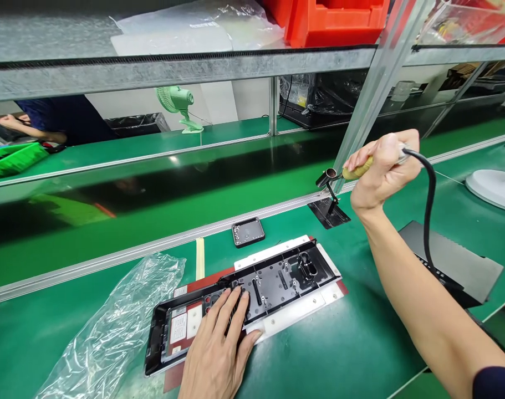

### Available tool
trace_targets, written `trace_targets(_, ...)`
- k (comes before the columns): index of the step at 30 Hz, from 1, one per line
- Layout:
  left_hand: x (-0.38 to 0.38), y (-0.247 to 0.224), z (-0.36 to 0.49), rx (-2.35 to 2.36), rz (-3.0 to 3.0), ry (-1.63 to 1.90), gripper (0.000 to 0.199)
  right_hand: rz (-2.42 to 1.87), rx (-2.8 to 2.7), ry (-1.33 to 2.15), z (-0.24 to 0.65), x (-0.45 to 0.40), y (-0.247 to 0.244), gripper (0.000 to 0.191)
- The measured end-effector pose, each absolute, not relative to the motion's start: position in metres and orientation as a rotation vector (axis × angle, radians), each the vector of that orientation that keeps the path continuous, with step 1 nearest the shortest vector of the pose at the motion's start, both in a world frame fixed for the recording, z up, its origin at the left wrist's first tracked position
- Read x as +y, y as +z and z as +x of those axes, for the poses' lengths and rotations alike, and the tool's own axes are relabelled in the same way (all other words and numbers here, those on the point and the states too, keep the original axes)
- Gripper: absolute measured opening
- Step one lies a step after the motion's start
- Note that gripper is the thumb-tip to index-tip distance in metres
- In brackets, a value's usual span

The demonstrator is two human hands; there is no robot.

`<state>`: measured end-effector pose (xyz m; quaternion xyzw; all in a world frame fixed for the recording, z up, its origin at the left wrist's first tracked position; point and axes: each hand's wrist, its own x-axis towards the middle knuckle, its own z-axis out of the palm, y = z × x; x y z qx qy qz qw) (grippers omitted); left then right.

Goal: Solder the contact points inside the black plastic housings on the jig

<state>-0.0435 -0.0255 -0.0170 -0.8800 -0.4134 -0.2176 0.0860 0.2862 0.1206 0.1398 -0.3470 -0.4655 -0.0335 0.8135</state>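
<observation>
A long black plastic housing (pixel 277 282) lies face down on a red and white fixture (pixel 294 317) on the green bench. My left hand (pixel 221 343) rests on the housing's middle with its fingers spread, the thumb at the fixture's edge. Raised at the right, my right hand (pixel 383 172) is wrapped round the handle of a soldering iron (pixel 357 168) with a black cord. The iron's front end is at the round metal holder (pixel 327 177) on its stand, and its tip is hidden there.
A small black tray (pixel 248 231) with tiny parts sits behind the housing. Clear plastic film (pixel 123 321) lies at the left. A grey box (pixel 452 260) stands beneath my right forearm. Across the belt (pixel 235 172) are a green fan (pixel 179 102) and another person's arm (pixel 31 128).
</observation>
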Motion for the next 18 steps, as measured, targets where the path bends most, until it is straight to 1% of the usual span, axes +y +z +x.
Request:
trace_targets(3,-0.024,-0.020,-0.046,-1.219,-2.633,-0.606,0.064,-0.725,-1.017,-0.072,0.301,0.143,0.137,0.026)
trace_targets(5,-0.025,-0.020,-0.047,-1.226,-2.630,-0.599,0.064,-0.725,-1.003,-0.027,0.311,0.156,0.133,0.033)
trace_targets(7,-0.026,-0.017,-0.045,-1.231,-2.623,-0.611,0.059,-0.761,-1.041,0.100,0.319,0.166,0.126,0.036)
trace_targets(10,-0.029,-0.012,-0.042,-1.234,-2.618,-0.627,0.052,-0.780,-1.095,0.194,0.330,0.174,0.115,0.035)
trace_targets(18,-0.030,-0.010,-0.041,-1.273,-2.646,-0.608,0.050,-0.893,-1.090,0.051,0.352,0.174,0.100,0.036)
